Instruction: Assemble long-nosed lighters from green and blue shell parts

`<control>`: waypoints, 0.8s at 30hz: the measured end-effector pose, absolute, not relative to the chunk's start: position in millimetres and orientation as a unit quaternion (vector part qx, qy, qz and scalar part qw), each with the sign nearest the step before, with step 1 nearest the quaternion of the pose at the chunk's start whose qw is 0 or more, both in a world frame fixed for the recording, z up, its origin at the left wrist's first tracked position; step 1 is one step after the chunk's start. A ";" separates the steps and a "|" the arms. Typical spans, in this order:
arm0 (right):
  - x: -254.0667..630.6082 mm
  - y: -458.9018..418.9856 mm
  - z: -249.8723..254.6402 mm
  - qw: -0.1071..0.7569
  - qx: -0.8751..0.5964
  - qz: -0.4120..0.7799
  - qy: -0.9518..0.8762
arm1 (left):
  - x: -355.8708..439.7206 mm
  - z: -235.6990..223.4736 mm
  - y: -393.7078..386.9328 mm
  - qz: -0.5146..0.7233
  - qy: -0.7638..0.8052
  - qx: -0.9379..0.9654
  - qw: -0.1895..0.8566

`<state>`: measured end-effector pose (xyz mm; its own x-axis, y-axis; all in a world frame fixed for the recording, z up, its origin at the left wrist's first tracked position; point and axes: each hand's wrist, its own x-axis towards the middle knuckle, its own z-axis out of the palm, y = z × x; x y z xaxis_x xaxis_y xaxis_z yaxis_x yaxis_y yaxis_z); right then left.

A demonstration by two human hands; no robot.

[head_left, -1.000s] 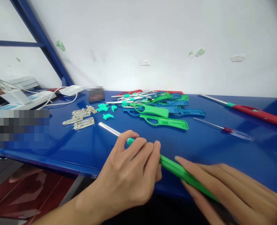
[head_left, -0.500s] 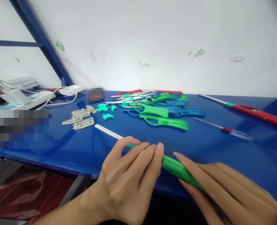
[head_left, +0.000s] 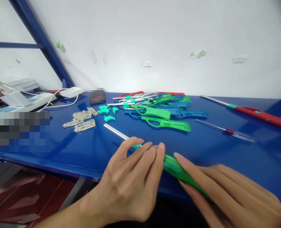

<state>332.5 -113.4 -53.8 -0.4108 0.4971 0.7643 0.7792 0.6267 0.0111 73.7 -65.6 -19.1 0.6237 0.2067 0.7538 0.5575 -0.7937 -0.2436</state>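
Both hands (head_left: 133,180) gripping green lighter (head_left: 186,174) w/ metal tube, nr screwdriver (head_left: 238,134) on blue table (head_left: 59,148).

Handle shells (head_left: 160,113) behind held lighter (head_left: 185,174)

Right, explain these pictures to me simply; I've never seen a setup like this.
There is no machine at work here, just a person's two bare hands. Every picture comes from one camera worn on the head, looking forward and down.

On the blue table lies a pile of green, blue and red plastic handle shells with metal tubes. Left of it are turquoise pieces and pale, see-through parts. To the right are a red lighter and a screwdriver. Some areas at left are blurred out.

The left hand and right hand both hold a green lighter, its silver tube pointing away.
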 end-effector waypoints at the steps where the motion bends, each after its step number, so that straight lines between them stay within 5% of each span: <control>1: 332.2 -113.0 -53.0 0.377 -0.389 -0.189 -0.819 | 73.8 -19.3 -65.7 -0.374 -0.219 -0.871 0.233; 15: 336.9 -112.6 -54.3 0.395 -0.327 -0.198 -0.835 | 75.1 -13.2 -59.7 -0.424 -0.254 -0.863 0.107; 24: 332.9 -108.5 -45.7 0.451 -0.368 -0.126 -0.803 | 73.4 -15.8 -59.3 -0.420 -0.247 -0.864 0.126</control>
